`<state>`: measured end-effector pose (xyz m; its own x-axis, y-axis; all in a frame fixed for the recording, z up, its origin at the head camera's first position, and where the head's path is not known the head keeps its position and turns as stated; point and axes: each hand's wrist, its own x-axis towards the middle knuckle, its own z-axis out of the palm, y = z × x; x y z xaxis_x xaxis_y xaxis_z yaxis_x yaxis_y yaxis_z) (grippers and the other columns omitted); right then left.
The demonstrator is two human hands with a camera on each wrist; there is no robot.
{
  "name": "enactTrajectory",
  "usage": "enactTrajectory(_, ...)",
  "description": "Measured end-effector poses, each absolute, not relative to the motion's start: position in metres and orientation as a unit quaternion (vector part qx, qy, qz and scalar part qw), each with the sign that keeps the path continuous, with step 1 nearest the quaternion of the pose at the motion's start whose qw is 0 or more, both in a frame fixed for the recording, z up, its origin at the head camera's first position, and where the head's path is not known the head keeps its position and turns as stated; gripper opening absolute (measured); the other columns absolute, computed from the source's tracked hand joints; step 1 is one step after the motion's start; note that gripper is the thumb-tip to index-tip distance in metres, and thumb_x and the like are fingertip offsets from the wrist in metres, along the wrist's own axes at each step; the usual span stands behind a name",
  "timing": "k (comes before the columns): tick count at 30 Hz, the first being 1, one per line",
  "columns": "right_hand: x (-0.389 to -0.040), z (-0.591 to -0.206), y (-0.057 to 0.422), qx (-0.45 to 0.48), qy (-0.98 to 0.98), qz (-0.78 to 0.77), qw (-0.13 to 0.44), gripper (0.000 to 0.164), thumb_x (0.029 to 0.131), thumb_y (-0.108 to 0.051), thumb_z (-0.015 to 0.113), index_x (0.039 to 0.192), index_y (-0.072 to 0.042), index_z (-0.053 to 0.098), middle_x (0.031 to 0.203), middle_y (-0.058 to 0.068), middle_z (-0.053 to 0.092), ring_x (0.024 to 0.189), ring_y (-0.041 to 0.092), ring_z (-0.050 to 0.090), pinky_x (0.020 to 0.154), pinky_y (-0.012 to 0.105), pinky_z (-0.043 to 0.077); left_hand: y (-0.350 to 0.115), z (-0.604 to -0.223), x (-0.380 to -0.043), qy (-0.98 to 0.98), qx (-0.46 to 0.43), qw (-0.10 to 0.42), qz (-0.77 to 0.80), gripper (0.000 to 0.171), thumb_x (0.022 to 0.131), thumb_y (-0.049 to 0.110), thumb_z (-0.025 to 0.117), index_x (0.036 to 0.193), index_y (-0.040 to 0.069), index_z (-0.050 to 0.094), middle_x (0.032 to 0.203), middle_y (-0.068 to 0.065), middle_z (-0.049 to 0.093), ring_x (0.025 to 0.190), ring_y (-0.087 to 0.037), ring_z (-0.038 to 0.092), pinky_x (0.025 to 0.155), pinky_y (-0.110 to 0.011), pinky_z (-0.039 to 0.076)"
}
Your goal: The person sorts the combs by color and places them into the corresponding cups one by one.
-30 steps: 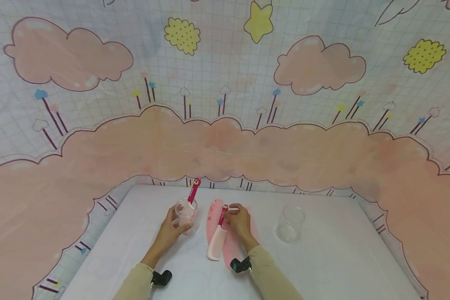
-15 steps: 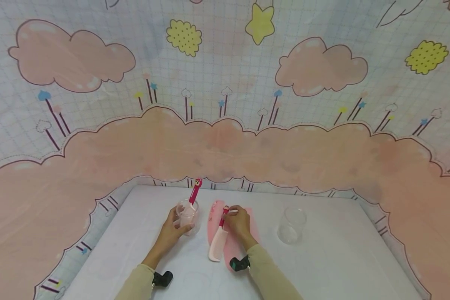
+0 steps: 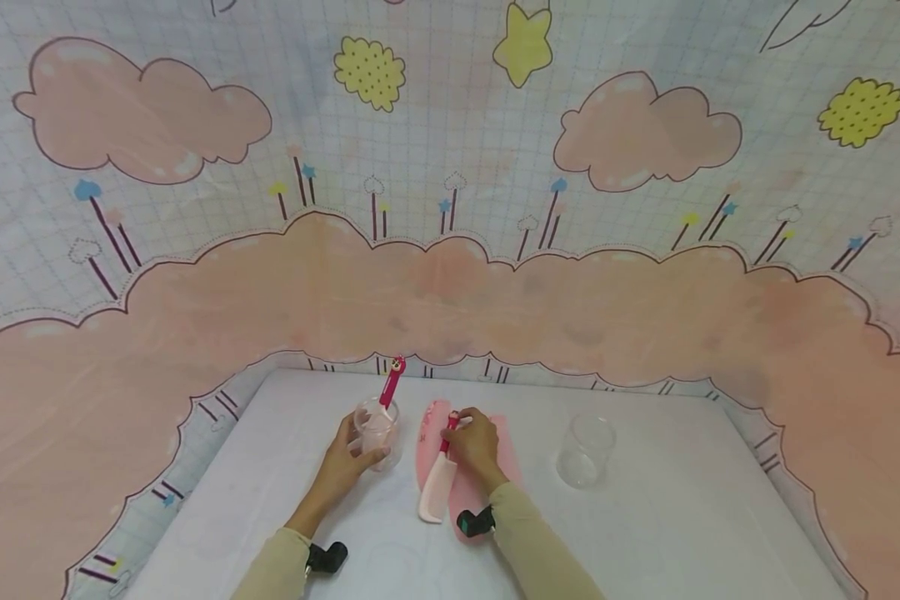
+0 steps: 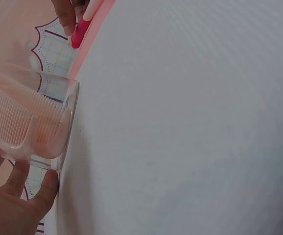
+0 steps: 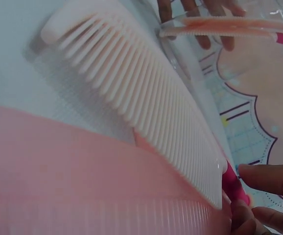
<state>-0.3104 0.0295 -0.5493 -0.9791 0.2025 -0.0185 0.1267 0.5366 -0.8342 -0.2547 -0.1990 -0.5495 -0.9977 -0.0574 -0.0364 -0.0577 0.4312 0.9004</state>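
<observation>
In the head view my left hand (image 3: 339, 467) holds a clear cup (image 3: 390, 446) from its left side. A comb with a red figure-topped handle (image 3: 391, 388) stands in that cup; its pale pink teeth (image 4: 14, 112) show through the wall in the left wrist view. My right hand (image 3: 477, 446) pinches the red handle of another pale pink comb (image 3: 438, 487), which slants down toward me. Its teeth (image 5: 146, 107) are plain in the right wrist view. Beneath it lies a larger pink flat piece (image 3: 508, 446) with comb teeth along one edge; my hand hides part of it.
A second clear cup (image 3: 585, 454) stands on the white table (image 3: 682, 500) to the right, with nothing visible inside. A cloth printed with clouds and stars (image 3: 450, 300) rises behind the table and along its sides. Each wrist wears a small black camera.
The fingers of my right hand have shifted slightly on the comb's red handle, and its wrist has moved a little left. The left hand, both cups and the combs look almost unmoved.
</observation>
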Motion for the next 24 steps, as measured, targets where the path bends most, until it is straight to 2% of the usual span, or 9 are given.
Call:
enactTrajectory(7,-0.311,-0.5472,0.0267,-0.098,-0.888,0.447,0.047,0.041,0.075,-0.02,0.083,0.109,-0.007,0.065,0.079,0.006,0.064,0.072,0.022,0.056,0.059,0.03,0.044,-0.1987,-0.5498,-0.2544,0.843,-0.032,-0.001,0.538,0.089,0.085,0.038,0.075,0.153,0.018,0.02,0.157,-0.018,0.033,0.136,-0.048,0.043,0.101,-0.057,0.049)
enactTrajectory(17,-0.3116,-0.5455,0.0252,-0.106,-0.89,0.442,0.042,0.04,0.076,-0.018,0.082,0.11,-0.007,0.063,0.084,0.008,0.066,0.075,0.023,0.058,0.059,0.03,0.05,-0.1971,-0.548,-0.2538,0.843,-0.033,-0.003,0.537,0.087,0.085,0.038,0.075,0.152,0.018,0.022,0.156,-0.018,0.035,0.136,-0.048,0.042,0.101,-0.056,0.049)
enactTrajectory(22,-0.3108,-0.5446,0.0249,-0.097,-0.893,0.439,0.033,0.046,0.074,-0.021,0.085,0.112,-0.007,0.063,0.087,0.008,0.066,0.076,0.023,0.056,0.056,0.027,0.049,-0.198,-0.5482,-0.2536,0.842,-0.032,-0.001,0.538,0.088,0.086,0.038,0.075,0.153,0.018,0.022,0.156,-0.018,0.034,0.137,-0.048,0.042,0.101,-0.056,0.049)
enactTrajectory(24,-0.3097,-0.5438,0.0251,-0.091,-0.89,0.447,0.028,0.047,0.074,-0.019,0.084,0.113,-0.006,0.062,0.085,0.01,0.065,0.072,0.023,0.059,0.052,0.025,0.051,-0.1984,-0.5493,-0.254,0.841,-0.032,0.0,0.54,0.089,0.085,0.039,0.076,0.153,0.018,0.021,0.156,-0.017,0.034,0.138,-0.047,0.041,0.102,-0.056,0.048)
